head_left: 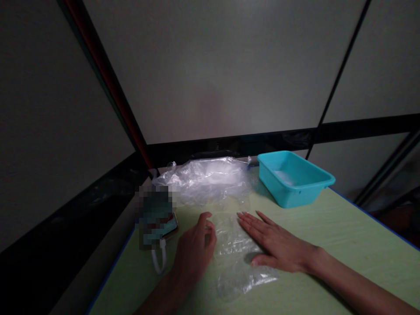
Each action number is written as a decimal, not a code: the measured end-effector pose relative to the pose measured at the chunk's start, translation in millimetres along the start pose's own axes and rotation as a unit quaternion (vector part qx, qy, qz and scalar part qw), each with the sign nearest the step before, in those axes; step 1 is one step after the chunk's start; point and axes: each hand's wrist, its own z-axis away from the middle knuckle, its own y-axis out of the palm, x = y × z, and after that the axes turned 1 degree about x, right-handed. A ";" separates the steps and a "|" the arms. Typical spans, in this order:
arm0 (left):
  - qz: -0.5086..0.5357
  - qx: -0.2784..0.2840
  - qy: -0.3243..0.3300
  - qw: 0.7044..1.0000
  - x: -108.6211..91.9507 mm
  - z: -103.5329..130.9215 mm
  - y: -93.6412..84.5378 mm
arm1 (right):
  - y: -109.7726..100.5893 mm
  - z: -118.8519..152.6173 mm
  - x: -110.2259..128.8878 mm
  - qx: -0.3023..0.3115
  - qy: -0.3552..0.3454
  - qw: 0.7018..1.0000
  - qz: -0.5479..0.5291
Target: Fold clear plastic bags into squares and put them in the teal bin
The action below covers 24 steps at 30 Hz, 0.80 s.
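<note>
A clear plastic bag lies flattened on the pale green table between my two hands. My right hand rests on the bag's right side, palm down with the fingers stretched out. At the bag's left edge is my left hand, turned on its side with its fingers curled; whether it pinches the bag's edge cannot be made out. Behind the hands, a heap of crumpled clear plastic spreads across the back of the table.
A turquoise basin stands at the back right with something whitish inside. At the left lies a blurred-out object with a white strap or cable. Pale panels with dark trim rise behind the table.
</note>
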 end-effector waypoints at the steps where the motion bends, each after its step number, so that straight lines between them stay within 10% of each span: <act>1: -0.004 -0.008 0.003 1.000 -0.4 0.3 0.0 | -0.2 0.0 0.0 0.000 -0.002 1.000 0.001; 5: -0.042 0.004 0.055 0.998 -11.4 1.8 3.5 | 0.4 -0.7 0.2 -0.007 0.003 1.000 0.011; 14: -0.200 0.278 0.187 0.921 -32.5 -2.3 26.8 | 6.3 -3.6 -2.9 0.005 0.001 0.999 0.033; 24: -0.258 0.240 0.203 0.913 -4.7 10.1 18.2 | 3.8 -3.6 -1.7 0.014 0.009 1.000 0.020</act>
